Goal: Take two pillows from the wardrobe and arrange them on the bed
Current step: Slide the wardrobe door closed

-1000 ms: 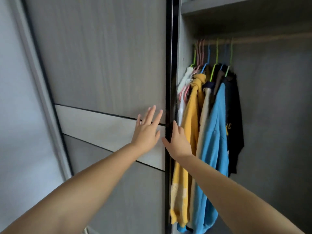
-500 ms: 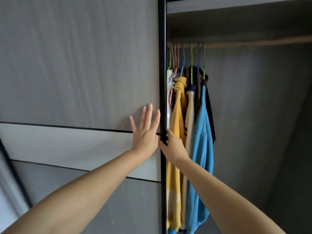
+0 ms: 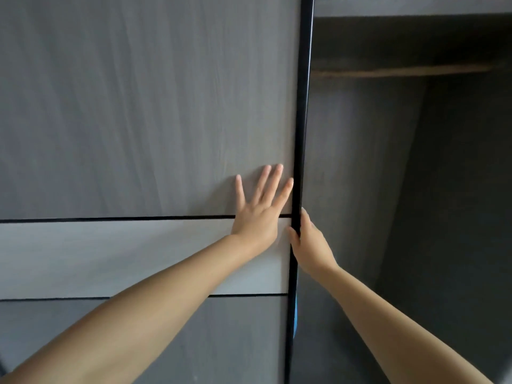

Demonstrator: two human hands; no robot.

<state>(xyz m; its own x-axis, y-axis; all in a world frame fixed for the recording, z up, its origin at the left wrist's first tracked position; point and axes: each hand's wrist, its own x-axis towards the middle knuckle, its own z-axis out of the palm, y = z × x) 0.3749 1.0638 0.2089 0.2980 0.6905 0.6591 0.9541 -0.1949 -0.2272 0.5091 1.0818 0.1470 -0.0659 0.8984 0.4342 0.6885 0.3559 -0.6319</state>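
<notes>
A grey wood-grain sliding wardrobe door (image 3: 138, 106) with a pale band across its middle fills the left of the head view. My left hand (image 3: 260, 212) lies flat on the door, fingers spread, close to its black edge (image 3: 300, 134). My right hand (image 3: 307, 242) is curled around that black edge from the open side. To the right, the wardrobe's dark interior (image 3: 415, 189) is open. No pillows or bed are in sight.
Inside the open section a hanging rail (image 3: 401, 72) runs under a shelf (image 3: 415, 6). A sliver of blue cloth (image 3: 297, 314) shows just behind the door edge, low down. The hanging clothes are otherwise hidden by the door.
The door has slid right across the hanging clothes, which are now almost fully covered. Both hands stayed on the door, right hand on its edge.
</notes>
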